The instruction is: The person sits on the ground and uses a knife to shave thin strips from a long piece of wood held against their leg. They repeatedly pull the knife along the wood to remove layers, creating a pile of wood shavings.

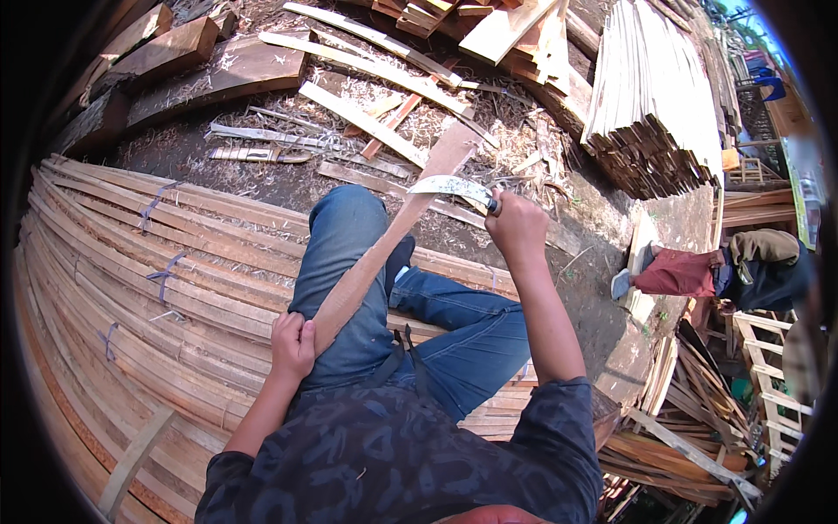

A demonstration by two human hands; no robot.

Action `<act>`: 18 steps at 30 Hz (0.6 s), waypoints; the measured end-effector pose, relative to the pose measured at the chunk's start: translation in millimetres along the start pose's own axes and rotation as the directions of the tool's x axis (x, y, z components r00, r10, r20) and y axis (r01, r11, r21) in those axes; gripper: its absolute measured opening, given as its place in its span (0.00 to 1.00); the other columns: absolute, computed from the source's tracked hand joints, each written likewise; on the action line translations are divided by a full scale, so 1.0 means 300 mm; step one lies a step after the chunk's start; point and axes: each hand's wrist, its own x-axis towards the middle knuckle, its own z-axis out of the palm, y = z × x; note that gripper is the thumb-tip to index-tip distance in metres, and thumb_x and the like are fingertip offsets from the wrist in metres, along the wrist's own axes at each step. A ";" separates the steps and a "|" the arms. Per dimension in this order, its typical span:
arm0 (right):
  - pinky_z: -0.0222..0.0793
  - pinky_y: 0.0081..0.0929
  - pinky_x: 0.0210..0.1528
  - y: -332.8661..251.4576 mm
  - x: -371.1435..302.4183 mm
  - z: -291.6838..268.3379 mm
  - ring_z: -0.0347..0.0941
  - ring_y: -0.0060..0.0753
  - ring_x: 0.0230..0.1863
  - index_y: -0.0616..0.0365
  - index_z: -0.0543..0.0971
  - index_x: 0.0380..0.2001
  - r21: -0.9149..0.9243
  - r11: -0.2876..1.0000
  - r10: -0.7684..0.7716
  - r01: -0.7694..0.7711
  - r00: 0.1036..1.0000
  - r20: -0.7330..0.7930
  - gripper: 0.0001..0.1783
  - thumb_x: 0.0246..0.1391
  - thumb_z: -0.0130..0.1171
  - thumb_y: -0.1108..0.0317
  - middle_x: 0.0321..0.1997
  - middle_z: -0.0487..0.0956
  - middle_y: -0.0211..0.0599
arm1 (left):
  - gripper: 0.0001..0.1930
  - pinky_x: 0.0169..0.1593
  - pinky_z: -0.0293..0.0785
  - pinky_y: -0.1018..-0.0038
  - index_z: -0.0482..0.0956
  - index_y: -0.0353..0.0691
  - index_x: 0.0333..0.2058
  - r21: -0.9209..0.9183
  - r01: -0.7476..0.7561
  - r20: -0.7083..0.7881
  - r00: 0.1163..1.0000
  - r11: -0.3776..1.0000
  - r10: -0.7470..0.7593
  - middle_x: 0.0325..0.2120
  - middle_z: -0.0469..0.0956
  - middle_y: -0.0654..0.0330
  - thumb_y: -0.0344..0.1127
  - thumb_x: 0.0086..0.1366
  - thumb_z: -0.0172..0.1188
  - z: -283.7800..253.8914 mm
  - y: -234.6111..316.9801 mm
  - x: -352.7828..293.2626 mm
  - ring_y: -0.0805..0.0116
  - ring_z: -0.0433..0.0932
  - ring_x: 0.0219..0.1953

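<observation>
- Rough-edged wooden board [368, 272]: slanted across the view's centre, before the seated person, passing over the left leg of the blue jeans [340, 227]; its far end lay above the littered ground.
- Left hand [292, 345]: closed around the board's near end, thumb along the top.
- Right hand [518, 227]: wrapped in a fist around the dark handle of a curved knife [454, 185], whose pale blade crossed the board towards its far end; whether the two touched could not be told.
- Long wooden strips [218, 253]: spread beneath and to the left of the person, bound in places with purple ties [164, 274].
- Ground beyond: strewn with shavings and offcuts; thick beams [214, 79] lay upper left, a stack of thin boards [646, 105] upper right.
- Far right: another person in red trousers [679, 272].
</observation>
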 end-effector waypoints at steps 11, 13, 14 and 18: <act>0.72 0.40 0.28 -0.046 -0.041 0.009 0.77 0.47 0.22 0.54 0.79 0.20 0.074 0.997 0.023 -0.023 1.000 0.014 0.08 0.48 0.60 0.64 0.17 0.78 0.43 | 0.18 0.33 0.58 0.61 0.62 0.34 0.18 0.006 -0.021 -0.007 1.000 1.000 0.021 0.18 0.62 0.50 0.37 0.65 0.49 -0.009 -0.001 -0.007 0.50 0.63 0.25; 0.73 0.38 0.27 -0.023 0.016 -0.017 0.78 0.45 0.23 0.56 0.79 0.20 -0.018 0.997 0.075 -0.075 0.997 -0.021 0.09 0.48 0.59 0.64 0.19 0.79 0.44 | 0.18 0.33 0.59 0.61 0.63 0.36 0.17 -0.005 -0.005 0.001 1.000 1.000 0.005 0.18 0.64 0.52 0.38 0.64 0.51 -0.014 -0.015 -0.007 0.50 0.64 0.25; 0.73 0.38 0.27 0.034 0.072 -0.038 0.78 0.45 0.24 0.56 0.79 0.20 -0.079 0.984 0.158 -0.162 0.986 -0.061 0.09 0.49 0.58 0.65 0.20 0.79 0.44 | 0.18 0.33 0.59 0.60 0.63 0.36 0.17 -0.020 -0.011 -0.001 1.000 1.000 0.011 0.17 0.64 0.52 0.38 0.64 0.51 -0.012 -0.005 0.000 0.50 0.64 0.25; 0.73 0.45 0.41 0.333 0.197 -0.056 0.79 0.57 0.38 0.64 0.83 0.29 0.243 0.693 0.691 -0.678 0.722 0.044 0.15 0.49 0.55 0.63 0.32 0.80 0.59 | 0.19 0.32 0.59 0.60 0.63 0.36 0.16 -0.037 -0.057 -0.025 0.998 0.998 0.057 0.16 0.64 0.52 0.38 0.63 0.53 0.013 0.009 0.013 0.50 0.64 0.24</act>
